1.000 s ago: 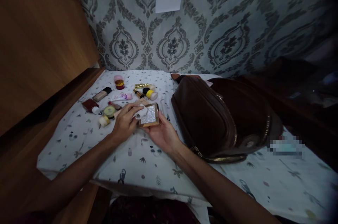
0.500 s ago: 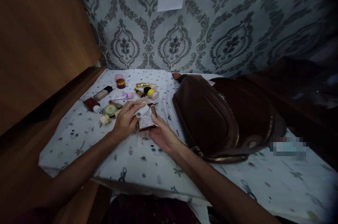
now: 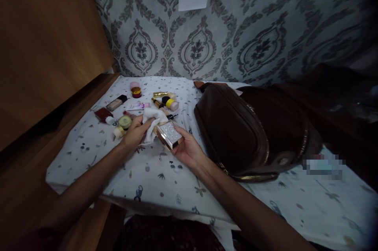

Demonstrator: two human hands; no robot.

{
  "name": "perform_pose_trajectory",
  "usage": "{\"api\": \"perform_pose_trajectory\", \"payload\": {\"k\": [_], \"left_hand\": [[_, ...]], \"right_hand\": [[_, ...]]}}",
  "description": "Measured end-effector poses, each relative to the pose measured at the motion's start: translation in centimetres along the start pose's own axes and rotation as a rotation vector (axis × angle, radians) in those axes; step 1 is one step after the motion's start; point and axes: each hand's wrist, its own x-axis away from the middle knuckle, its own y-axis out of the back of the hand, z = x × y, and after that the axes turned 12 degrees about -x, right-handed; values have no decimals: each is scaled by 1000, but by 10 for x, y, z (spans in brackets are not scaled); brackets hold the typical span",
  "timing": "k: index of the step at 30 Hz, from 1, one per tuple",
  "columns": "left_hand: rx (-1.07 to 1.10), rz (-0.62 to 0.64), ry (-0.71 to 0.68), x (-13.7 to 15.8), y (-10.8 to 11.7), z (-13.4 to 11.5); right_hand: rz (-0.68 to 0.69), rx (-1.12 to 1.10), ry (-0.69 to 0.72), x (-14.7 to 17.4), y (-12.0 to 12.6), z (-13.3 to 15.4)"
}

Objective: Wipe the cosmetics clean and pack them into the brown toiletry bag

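gripping the glittery case (image 3: 170, 133) by its right end, the right hand (image 3: 189, 149) holds it above the patterned sheet (image 3: 147, 182), left hand (image 3: 136, 132) clutching a white cloth (image 3: 154, 116) at its left edge, long axis unclear.

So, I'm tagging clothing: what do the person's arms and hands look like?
The left hand and right hand are ungloved; the forearms are uncovered, with no watch visible. Dark reddish cloth, probably a sleeve, shows dimly at the picture's lower left.

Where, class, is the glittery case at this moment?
In the head view, the glittery case is held in the right hand, near the picture's centre, just right of the white cloth.
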Motion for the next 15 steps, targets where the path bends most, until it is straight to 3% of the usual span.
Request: {"api": "perform_pose_trajectory", "payload": {"k": [5,11,15], "left_hand": [[-55,103,-24,4,-1,-4],[-71,46,-42,2,-4,-5],[-53,-19,-42,-1,-1,1]], "right_hand": [[42,87,-40,3,0,-8],[-83,-33,-5,3,-10,-3],[-94,-108,36,0,-9,4]]}}
